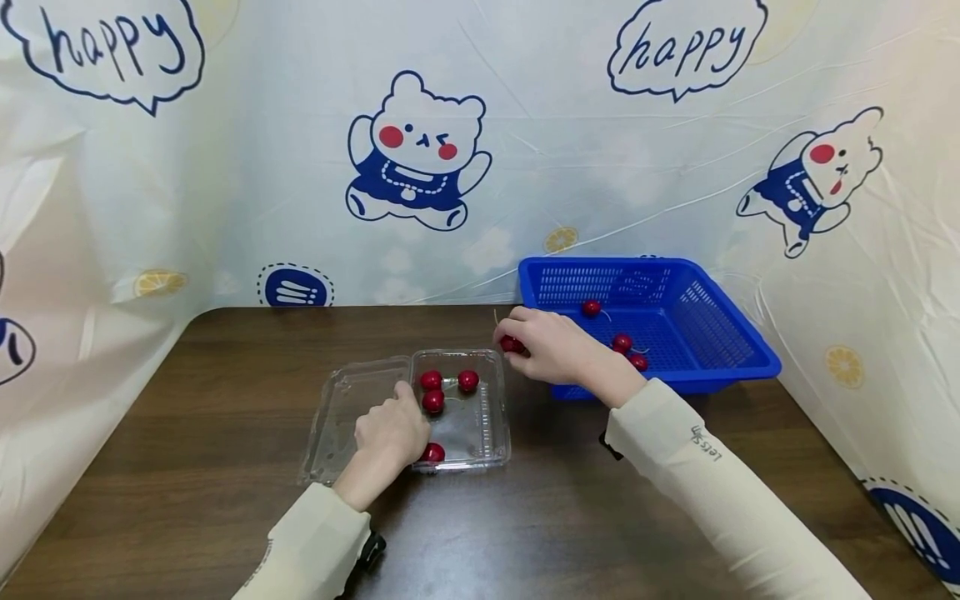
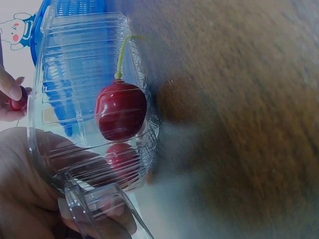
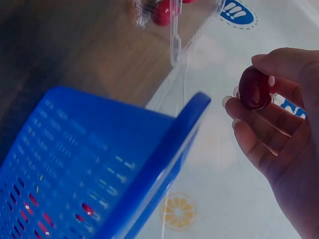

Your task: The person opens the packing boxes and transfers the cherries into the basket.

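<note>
My right hand (image 1: 558, 346) pinches a dark red cherry (image 3: 254, 88) between thumb and fingertips, in the air between the blue basket (image 1: 705, 379) and a clear plastic box (image 1: 465, 437). My left hand (image 1: 393, 429) holds the box at its hinge side, the fingertips (image 2: 112, 211) showing through the plastic in the left wrist view. The index finger stretches along the hinge. Several cherries lie in the box: a pair (image 1: 432, 402) at the back left, one (image 1: 468, 381) at the back right, and a stemmed one (image 2: 121, 110) at the near wall, partly behind my left hand in the head view.
Left of the box its clear lid (image 1: 337, 417) lies folded open on the brown wooden table (image 1: 217, 450). Three cherries sit in the basket, one (image 1: 591, 308) near its back wall and two (image 1: 622, 342) toward the front. A printed cloth (image 1: 300, 167) hangs behind the table.
</note>
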`<state>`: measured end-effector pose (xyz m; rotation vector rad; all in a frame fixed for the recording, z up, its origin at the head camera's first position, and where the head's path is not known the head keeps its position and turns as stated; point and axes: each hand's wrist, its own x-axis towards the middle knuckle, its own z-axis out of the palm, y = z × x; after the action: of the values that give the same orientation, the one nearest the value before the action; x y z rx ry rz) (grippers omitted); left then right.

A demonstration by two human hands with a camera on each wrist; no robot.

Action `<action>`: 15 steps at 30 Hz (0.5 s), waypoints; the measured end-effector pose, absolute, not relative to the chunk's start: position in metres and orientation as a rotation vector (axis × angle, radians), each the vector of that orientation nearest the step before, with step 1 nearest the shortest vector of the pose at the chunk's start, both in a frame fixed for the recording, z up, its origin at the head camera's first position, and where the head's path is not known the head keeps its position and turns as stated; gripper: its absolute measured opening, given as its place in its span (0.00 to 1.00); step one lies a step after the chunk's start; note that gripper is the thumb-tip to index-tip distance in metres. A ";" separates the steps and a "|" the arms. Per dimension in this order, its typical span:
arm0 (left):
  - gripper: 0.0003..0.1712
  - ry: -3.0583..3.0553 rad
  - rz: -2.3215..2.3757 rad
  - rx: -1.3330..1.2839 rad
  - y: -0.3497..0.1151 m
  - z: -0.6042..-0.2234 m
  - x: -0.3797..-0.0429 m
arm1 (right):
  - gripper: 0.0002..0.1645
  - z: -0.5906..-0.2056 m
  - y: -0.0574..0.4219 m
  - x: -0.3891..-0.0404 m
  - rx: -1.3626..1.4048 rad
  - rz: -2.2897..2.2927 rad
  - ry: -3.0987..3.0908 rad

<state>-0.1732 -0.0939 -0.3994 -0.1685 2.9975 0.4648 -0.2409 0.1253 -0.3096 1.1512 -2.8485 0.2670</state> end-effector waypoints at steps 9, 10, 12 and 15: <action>0.14 2.995 0.460 -0.185 -0.093 -0.398 -0.174 | 0.15 -0.302 0.136 -0.244 1.075 0.299 -2.869; 0.13 2.997 0.460 -0.183 -0.094 -0.399 -0.174 | 0.15 -0.302 0.137 -0.245 1.064 0.303 -2.877; 0.13 2.999 0.462 -0.183 -0.094 -0.398 -0.173 | 0.15 -0.302 0.138 -0.246 1.043 0.313 -2.890; 0.13 3.001 0.466 -0.175 -0.094 -0.398 -0.173 | 0.15 -0.300 0.140 -0.247 1.018 0.312 -2.898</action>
<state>-0.1730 -0.0936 -0.3978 -0.1749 3.0008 0.4661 -0.2468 0.1397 -0.3003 1.0183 -2.8978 0.3118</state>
